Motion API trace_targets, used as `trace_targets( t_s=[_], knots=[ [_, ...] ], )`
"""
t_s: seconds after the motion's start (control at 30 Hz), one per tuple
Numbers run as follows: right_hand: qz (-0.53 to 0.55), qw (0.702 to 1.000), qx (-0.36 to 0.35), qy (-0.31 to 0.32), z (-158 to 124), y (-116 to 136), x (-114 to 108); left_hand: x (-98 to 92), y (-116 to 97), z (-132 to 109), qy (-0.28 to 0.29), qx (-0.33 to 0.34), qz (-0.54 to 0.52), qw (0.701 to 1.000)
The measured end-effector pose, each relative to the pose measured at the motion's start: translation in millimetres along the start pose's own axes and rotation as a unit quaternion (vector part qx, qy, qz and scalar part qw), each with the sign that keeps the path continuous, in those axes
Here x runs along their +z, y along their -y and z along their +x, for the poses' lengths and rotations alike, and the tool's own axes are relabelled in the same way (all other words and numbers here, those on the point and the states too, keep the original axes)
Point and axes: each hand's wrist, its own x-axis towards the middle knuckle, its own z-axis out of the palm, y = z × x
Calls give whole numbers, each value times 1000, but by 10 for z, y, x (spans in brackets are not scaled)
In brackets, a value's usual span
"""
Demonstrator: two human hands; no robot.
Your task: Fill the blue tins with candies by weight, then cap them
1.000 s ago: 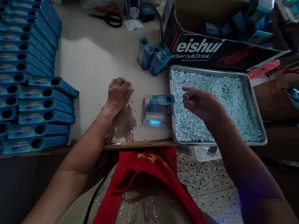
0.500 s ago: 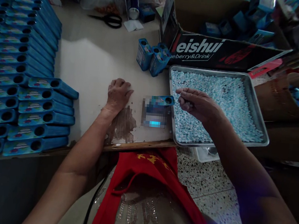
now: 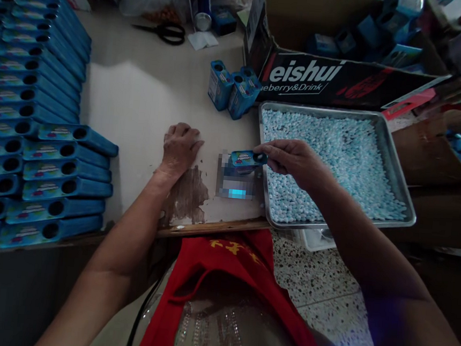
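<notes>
My right hand (image 3: pixel 290 159) pinches small pale candies (image 3: pixel 261 157) at the round hole of a blue candy box (image 3: pixel 243 159). This box sits beside the tray, over a pixelated device with a lit cyan patch (image 3: pixel 237 193). Under my right wrist a metal tray (image 3: pixel 410 213) holds a spread of light blue and white candies (image 3: pixel 348 156). My left hand (image 3: pixel 181 147) rests on the table left of the box, fingers loosely curled and thumb to the side; no held thing shows. Its palm side is hidden.
Rows of blue boxes (image 3: pixel 65 172) are stacked at left. Several more boxes (image 3: pixel 241 93) stand upright behind the tray, near a black carton (image 3: pixel 303 74) of blue boxes. Scissors (image 3: pixel 170 33) and a dark can (image 3: pixel 202 6) lie farther back. The table's wooden edge (image 3: pixel 218 226) is in front.
My right hand has moved left from over the tray to the hole of the candy box. My left hand stays on the table. The view has shifted slightly.
</notes>
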Motion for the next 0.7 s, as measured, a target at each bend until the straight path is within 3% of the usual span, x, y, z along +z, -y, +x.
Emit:
trace_targets(
  t_s=[0.7],
  knots=[
    [13, 999, -21, -34, 12, 46, 58, 2, 12, 7, 10, -6, 9, 1000]
  ],
)
